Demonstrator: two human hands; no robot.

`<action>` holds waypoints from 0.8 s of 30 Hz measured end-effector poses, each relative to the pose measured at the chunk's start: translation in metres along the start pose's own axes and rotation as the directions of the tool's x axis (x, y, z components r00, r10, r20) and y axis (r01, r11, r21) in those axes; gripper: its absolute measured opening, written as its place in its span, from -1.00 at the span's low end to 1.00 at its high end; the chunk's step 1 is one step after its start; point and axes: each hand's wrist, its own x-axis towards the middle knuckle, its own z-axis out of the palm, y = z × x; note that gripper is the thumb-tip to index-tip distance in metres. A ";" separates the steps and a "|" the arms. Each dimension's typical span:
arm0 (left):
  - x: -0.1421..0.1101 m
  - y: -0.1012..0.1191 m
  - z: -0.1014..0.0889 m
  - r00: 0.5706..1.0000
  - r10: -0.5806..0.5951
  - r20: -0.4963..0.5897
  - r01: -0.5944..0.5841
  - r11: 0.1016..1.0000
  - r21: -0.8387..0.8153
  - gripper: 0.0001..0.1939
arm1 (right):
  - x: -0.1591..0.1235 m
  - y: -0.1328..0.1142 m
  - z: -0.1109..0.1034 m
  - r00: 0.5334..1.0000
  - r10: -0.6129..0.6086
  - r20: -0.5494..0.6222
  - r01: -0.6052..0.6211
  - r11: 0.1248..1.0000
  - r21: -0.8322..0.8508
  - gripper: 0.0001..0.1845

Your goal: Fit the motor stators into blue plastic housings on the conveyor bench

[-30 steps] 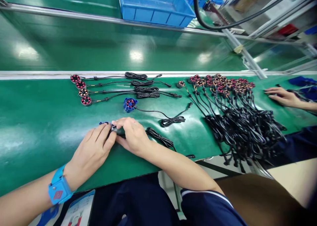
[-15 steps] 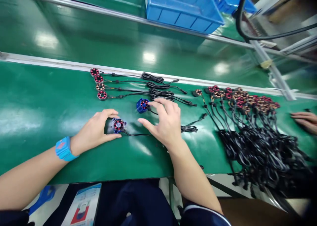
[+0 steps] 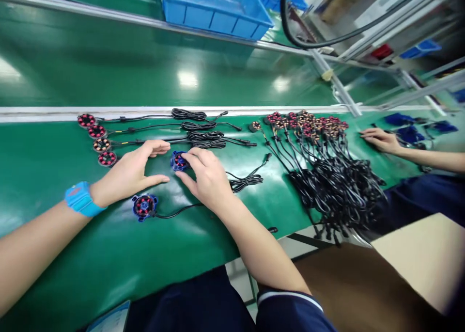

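Note:
My right hand has its thumb and index finger at the right side of a small blue motor housing, pinching it. Inside that housing shows a round coil with red and black windings, partly covered by the fingers. My left hand, with a blue wristband, is open just left of the housing, fingers and thumb apart and holding nothing. Below it on the green bench lies a second blue motor housing with a red-wound coil, its black cable running right under my right forearm.
Several wired coils lie in a row at the back left, with bundled black cables. A large pile of coils and cables covers the right side. Another person's hand rests beyond it. A blue bin stands on the shelf.
My left hand has left the nearer motor housing and moved up beside the other one. My right fingers have closed in on that one. The view has swung right.

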 end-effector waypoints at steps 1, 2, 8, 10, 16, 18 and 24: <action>0.010 -0.003 0.005 1.000 0.022 0.018 -0.023 1.000 0.018 -0.23 | 0.000 0.000 -0.001 1.000 0.001 0.010 -0.001 1.000 0.009 -0.63; 0.017 -0.005 0.011 0.999 0.030 0.030 -0.031 0.999 0.037 -0.22 | 0.000 0.000 -0.001 1.000 -0.001 0.013 0.001 1.000 0.015 -0.63; 0.021 -0.007 0.026 1.000 -0.021 0.002 0.021 0.990 0.140 -0.28 | 0.000 0.001 -0.002 0.999 -0.002 0.039 0.002 1.000 0.005 -0.61; 0.019 -0.005 0.025 1.000 -0.027 -0.002 0.027 0.988 0.150 -0.30 | 0.001 0.003 -0.003 0.999 -0.009 0.048 0.007 0.999 0.037 -0.64; 0.021 -0.002 0.022 0.999 -0.033 0.010 0.031 0.985 0.172 -0.32 | 0.001 0.009 -0.006 0.999 -0.044 0.025 0.042 0.996 0.079 -0.64; 0.021 -0.003 0.022 1.000 -0.026 0.011 0.023 0.984 0.175 -0.34 | 0.000 0.009 -0.006 1.000 -0.016 0.025 0.014 0.996 0.084 -0.66; 0.023 0.000 0.022 0.997 -0.026 0.069 0.016 0.991 0.135 -0.25 | 0.001 0.004 -0.007 0.994 -0.087 0.070 0.093 0.992 -0.085 -0.68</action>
